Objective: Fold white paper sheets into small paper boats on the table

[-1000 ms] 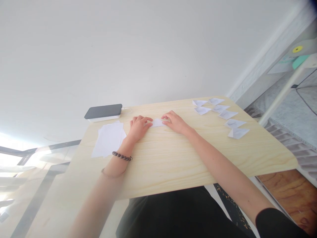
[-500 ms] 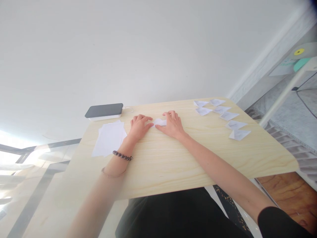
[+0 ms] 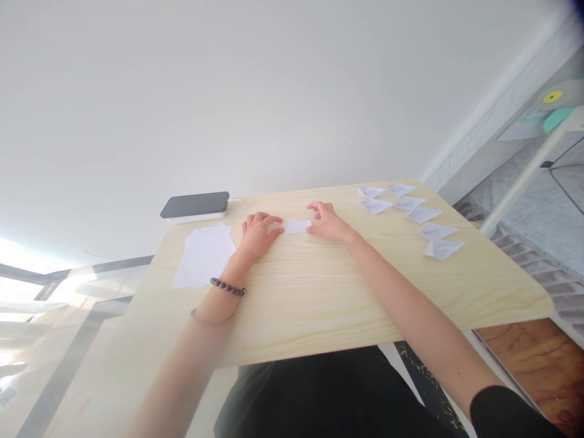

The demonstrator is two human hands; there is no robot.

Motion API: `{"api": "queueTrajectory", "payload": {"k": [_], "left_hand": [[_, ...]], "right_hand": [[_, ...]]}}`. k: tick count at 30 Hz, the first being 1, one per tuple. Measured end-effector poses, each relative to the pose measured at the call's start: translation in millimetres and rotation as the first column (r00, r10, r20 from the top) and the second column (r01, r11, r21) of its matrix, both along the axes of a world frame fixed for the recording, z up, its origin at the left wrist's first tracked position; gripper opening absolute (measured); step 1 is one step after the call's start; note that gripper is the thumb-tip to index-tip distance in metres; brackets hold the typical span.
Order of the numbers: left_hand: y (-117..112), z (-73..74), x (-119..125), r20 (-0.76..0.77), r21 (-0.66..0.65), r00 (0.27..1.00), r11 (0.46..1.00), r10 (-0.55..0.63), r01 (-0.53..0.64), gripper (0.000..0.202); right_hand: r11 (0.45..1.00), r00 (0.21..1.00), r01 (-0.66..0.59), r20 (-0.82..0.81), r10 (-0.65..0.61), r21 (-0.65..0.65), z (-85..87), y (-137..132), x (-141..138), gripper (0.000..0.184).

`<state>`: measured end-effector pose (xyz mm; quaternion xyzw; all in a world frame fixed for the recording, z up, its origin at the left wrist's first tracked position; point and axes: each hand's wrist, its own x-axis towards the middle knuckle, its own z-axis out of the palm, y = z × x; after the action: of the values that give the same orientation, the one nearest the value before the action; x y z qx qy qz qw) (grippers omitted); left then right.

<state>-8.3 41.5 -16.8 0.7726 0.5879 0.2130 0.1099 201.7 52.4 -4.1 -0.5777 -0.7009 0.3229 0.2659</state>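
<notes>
A small folded white paper [image 3: 295,226] lies flat on the light wooden table [image 3: 319,292] near its far edge. My left hand [image 3: 258,234], with a dark bead bracelet on the wrist, rests on the table with its fingers stretched out and the fingertips pressing the paper's left end. My right hand [image 3: 329,223] is at the paper's right end, its curled fingertips touching that edge. Both forearms reach across the table from the near side.
A loose stack of white sheets [image 3: 203,255] lies left of my left hand. A dark phone on a white base [image 3: 195,207] sits at the far left edge. Several folded paper pieces [image 3: 413,213] are spread at the far right. A white wall stands behind.
My right hand slid right along the paper, from covering its right half to touching only its right end, so more of the paper shows. My left hand stayed put.
</notes>
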Motion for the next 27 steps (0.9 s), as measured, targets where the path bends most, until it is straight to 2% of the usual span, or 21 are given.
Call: {"api": "queueTrajectory", "payload": {"k": [5,13,18,22,27], "left_hand": [[0.4,-1.0,-1.4,-0.014,0.046,1.000,0.999,-0.025,0.026,0.028],[-1.7,2.9,2.3,-0.047,0.147,0.954,0.943,-0.296,0.300,0.026],[-7.5,3.3,5.4,-0.047,0.187,0.959,0.941,-0.278,0.282,0.025],[-7.7,4.2,4.9,-0.047,0.191,0.963,0.944,-0.265,0.269,0.023],[-5.8,8.2,3.9,-0.101,0.193,0.952,0.933,-0.288,0.302,0.024]], "right_hand": [[0.998,0.998,-0.050,-0.030,0.049,-0.030,4.5,0.6,11.0,0.050],[0.988,0.990,-0.117,-0.062,0.124,0.099,-8.3,6.0,19.0,0.044],[0.973,0.979,-0.166,-0.091,0.182,0.159,-4.8,0.5,17.1,0.033],[0.908,0.960,-0.267,0.002,0.281,0.323,-5.9,-3.0,10.2,0.022],[0.846,0.951,-0.307,0.108,0.289,0.437,-12.5,-3.4,3.4,0.014]]}}
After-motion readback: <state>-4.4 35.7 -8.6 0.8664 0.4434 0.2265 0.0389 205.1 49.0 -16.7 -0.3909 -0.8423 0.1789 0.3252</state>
